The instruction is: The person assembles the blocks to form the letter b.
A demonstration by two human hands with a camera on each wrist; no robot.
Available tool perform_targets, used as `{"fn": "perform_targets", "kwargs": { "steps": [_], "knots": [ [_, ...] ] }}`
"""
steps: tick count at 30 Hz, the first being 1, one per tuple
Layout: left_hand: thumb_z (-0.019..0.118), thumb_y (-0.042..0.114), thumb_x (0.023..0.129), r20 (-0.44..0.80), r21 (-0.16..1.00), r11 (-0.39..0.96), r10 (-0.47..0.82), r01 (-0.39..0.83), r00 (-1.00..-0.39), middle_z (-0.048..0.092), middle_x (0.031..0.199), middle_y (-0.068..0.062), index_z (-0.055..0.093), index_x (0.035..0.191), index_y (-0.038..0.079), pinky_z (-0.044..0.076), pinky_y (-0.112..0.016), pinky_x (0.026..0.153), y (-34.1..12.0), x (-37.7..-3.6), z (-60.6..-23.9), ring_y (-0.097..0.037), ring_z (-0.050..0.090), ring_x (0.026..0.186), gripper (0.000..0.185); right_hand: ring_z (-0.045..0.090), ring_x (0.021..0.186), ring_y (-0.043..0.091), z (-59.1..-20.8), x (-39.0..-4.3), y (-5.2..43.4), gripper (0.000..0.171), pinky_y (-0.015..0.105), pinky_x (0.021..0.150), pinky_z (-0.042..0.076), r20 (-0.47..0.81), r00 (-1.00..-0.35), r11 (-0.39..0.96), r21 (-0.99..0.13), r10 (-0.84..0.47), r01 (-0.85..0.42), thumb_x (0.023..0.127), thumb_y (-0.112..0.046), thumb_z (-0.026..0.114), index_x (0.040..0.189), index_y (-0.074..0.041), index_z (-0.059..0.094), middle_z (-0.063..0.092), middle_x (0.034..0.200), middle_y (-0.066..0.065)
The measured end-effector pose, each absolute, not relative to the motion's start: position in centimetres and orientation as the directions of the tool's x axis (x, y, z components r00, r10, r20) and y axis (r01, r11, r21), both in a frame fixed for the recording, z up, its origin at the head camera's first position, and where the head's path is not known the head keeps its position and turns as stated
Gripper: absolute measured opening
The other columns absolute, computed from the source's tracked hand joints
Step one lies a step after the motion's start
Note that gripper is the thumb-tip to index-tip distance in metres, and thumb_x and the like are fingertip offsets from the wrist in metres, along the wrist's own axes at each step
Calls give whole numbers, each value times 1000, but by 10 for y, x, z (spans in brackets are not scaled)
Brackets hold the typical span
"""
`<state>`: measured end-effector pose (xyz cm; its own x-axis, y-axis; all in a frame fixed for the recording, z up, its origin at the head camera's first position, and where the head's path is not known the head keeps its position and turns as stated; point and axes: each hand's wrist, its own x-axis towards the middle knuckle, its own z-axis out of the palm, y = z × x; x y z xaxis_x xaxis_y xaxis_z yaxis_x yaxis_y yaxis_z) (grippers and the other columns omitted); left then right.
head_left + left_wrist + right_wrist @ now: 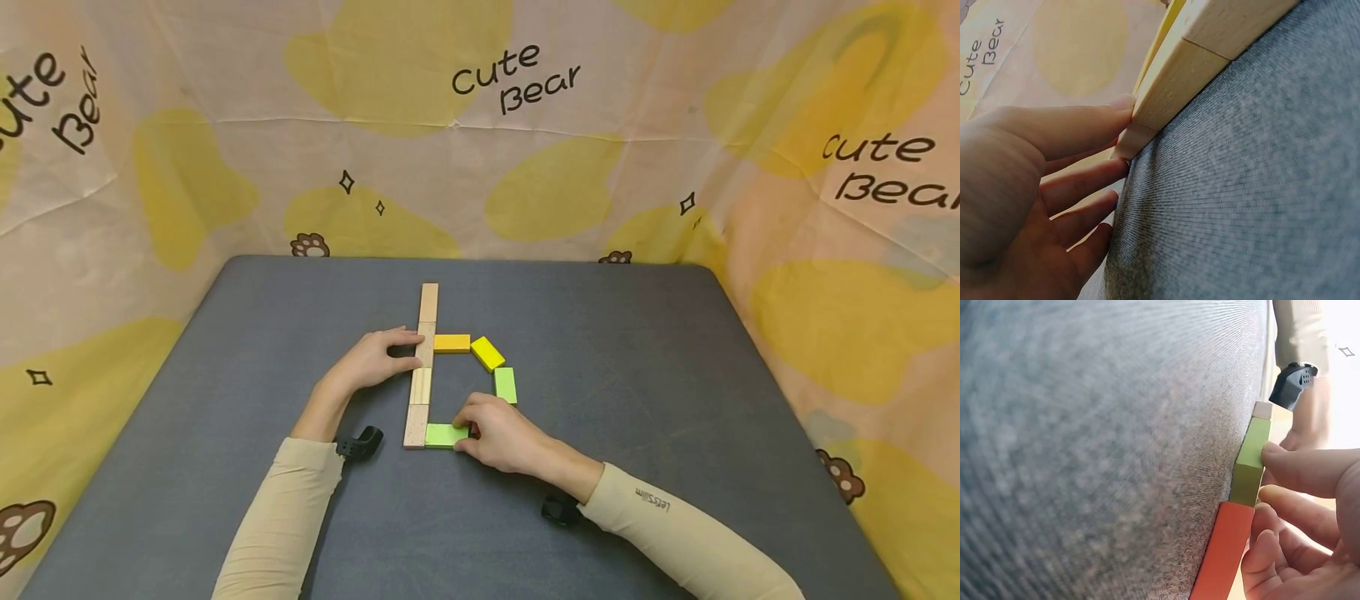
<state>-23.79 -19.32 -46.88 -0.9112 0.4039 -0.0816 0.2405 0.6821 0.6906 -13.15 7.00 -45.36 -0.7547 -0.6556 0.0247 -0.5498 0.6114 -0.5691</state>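
Note:
A straight column of plain wooden blocks (422, 386) lies on the grey table. My left hand (380, 359) touches its left side with fairly straight thumb and fingers; in the left wrist view the thumb (1085, 128) rests against the wood. From the column a yellow-orange block (452, 343), a yellow block (488, 353) and a light green block (506, 385) curve rightward. My right hand (498, 433) pinches another green block (444, 435) at its right end, the other end meeting the column's foot. Beneath that hand lies a red-orange block (1222, 550), mostly hidden in the head view.
Black wrist cameras (362, 443) sit on both forearms, low over the table. Around the grey table (637, 358) hangs a printed cloth (420, 167) with yellow patches and lettering, close behind its back edge and along its sides.

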Motion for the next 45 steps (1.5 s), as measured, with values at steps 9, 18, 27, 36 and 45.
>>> {"fn": "perform_targets", "kwargs": {
  "steps": [9,18,27,36,45],
  "knots": [
    [74,31,94,-79,690,682,406,244,-911,47,153,-20,63,141,10,29,-59,117,-192,-238,-468,-39,37,146,53,54,77,8,-453,-132,72,21,17,68,48,19,-753,611,-572,-658,-548,87,-16,83,106,-7,77,64,96,-1],
    [74,32,95,-81,690,681,407,243,-910,46,154,-20,62,142,10,28,-59,118,-193,-238,-468,-39,36,147,53,60,81,12,-445,-133,84,19,21,71,52,64,-775,599,-595,-629,-535,90,-13,79,107,-6,76,66,99,1],
    [74,30,94,-92,696,679,408,234,-908,45,155,-19,62,142,9,27,-58,119,-194,-238,-467,-38,35,147,54,58,78,13,-443,-133,105,20,23,67,51,86,-809,630,-582,-581,-514,90,-14,79,108,-6,77,66,97,2],
    [73,30,95,-91,696,678,412,238,-906,44,155,-20,61,143,9,26,-59,118,-194,-238,-469,-39,33,148,54,56,79,12,-445,-133,118,18,25,69,51,89,-837,688,-526,-540,-500,87,-15,83,103,-8,77,64,96,-1],
    [73,30,95,-89,694,678,414,241,-906,45,155,-20,62,142,9,27,-59,118,-194,-240,-470,-39,34,147,53,59,80,12,-452,-134,126,23,24,70,52,70,-853,713,-516,-518,-475,85,-14,84,106,-7,77,63,96,0]
  ]
}}
